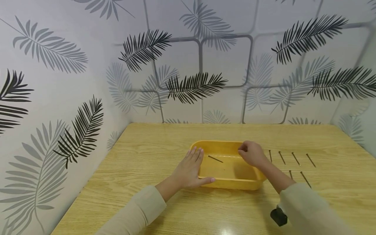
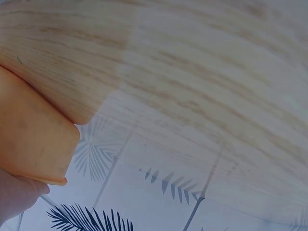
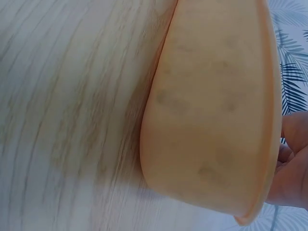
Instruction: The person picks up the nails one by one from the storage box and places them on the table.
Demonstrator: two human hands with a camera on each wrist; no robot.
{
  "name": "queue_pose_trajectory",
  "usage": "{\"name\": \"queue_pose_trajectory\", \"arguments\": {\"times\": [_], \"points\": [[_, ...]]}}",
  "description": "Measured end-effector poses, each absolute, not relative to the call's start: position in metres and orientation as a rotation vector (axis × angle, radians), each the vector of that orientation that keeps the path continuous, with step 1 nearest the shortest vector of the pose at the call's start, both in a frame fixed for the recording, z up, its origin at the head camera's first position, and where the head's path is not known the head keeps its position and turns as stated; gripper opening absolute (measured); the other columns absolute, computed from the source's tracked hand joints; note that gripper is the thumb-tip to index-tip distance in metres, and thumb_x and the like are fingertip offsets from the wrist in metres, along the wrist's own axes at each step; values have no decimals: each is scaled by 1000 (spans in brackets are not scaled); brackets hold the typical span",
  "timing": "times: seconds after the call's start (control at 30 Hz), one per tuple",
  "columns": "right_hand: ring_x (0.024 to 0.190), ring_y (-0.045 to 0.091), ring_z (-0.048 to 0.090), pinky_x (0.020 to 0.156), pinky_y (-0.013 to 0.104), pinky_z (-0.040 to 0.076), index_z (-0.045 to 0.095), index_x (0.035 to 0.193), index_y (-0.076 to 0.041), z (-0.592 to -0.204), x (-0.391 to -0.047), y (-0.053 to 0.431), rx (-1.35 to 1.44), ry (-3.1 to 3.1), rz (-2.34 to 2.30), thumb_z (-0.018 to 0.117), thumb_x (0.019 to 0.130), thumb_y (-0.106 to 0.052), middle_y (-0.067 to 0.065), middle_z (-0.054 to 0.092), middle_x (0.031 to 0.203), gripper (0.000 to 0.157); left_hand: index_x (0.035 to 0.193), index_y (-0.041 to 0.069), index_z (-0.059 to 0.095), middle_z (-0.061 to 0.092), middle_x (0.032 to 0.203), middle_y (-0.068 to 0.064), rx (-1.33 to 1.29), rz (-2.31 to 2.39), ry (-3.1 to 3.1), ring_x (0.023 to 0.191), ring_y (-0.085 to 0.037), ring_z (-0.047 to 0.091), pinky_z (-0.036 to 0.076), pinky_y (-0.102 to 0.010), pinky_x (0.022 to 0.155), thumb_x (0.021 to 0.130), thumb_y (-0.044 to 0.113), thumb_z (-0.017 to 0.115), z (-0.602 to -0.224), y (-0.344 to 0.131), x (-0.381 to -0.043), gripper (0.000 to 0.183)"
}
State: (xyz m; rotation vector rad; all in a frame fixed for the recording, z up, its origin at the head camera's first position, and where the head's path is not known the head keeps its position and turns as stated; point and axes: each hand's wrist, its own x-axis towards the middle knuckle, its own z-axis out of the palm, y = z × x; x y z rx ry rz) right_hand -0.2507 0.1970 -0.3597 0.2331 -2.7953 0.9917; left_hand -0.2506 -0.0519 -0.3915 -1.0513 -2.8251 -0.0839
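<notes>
A shallow yellow plastic tray (image 1: 232, 184) stands on the wooden table in the head view. One dark nail (image 1: 215, 159) lies slantwise on its floor. My left hand (image 1: 189, 168) rests over the tray's left end, its fingers straight across the side and its thumb along the front rim. Over the right end of the tray hovers my right hand (image 1: 252, 153), fingers bent together. Whether anything is between those fingertips is hidden. In the right wrist view, the right hand (image 3: 293, 166) shows partly behind the tray's rim (image 3: 272, 120).
Several nails (image 1: 296, 159) lie spaced out in two rows on the table (image 1: 147, 147), right of the tray. My right forearm passes close to the front row. A patterned wall (image 1: 182, 107) stands behind the table. A small black object (image 1: 278, 216) sits at my right sleeve.
</notes>
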Motion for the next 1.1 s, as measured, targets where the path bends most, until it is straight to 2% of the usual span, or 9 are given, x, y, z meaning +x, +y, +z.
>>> {"name": "queue_pose_trajectory", "arguments": {"times": [0.4, 0.67, 0.87, 1.0, 1.1], "points": [[77, 24, 60, 68, 37, 52, 63, 96, 8, -372, -257, 177, 247, -2883, 965, 54, 90, -7, 21, 64, 93, 18, 146, -6, 14, 16, 153, -21, -1042, -149, -2856, 144, -33, 12, 16, -42, 117, 86, 65, 44, -394, -52, -249, 97], [77, 25, 61, 67, 35, 52, 64, 93, 7, -378, -266, 168, 250, -2924, 951, 57, 89, -7, 19, 65, 90, 16, 146, -6, 14, 15, 154, -21, -1052, -129, -2850, 144, -33, 11, 15, -42, 117, 87, 65, 42, -393, -53, -250, 97], [70, 20, 58, 63, 33, 51, 65, 88, 6, -376, -272, 158, 269, -2959, 890, 62, 87, -9, 16, 65, 85, 15, 145, -7, 16, 18, 153, -22, -1062, -119, -2821, 143, -34, 13, 17, -43, 117, 87, 67, 41, -393, -53, -250, 97], [64, 18, 55, 59, 31, 49, 67, 81, 1, -394, -295, 162, 313, -2948, 875, 64, 85, -12, 12, 65, 78, 13, 145, -7, 18, 19, 152, -22, -1073, -128, -2803, 143, -34, 14, 17, -43, 116, 86, 71, 35, -392, -53, -250, 99], [58, 14, 52, 53, 28, 45, 66, 74, -6, -434, -333, 175, 421, -2884, 851, 67, 84, -21, 5, 62, 70, 18, 145, -7, 17, 19, 153, -22, -1081, -140, -2805, 143, -34, 13, 17, -43, 117, 84, 76, 27, -392, -53, -250, 104]]}}
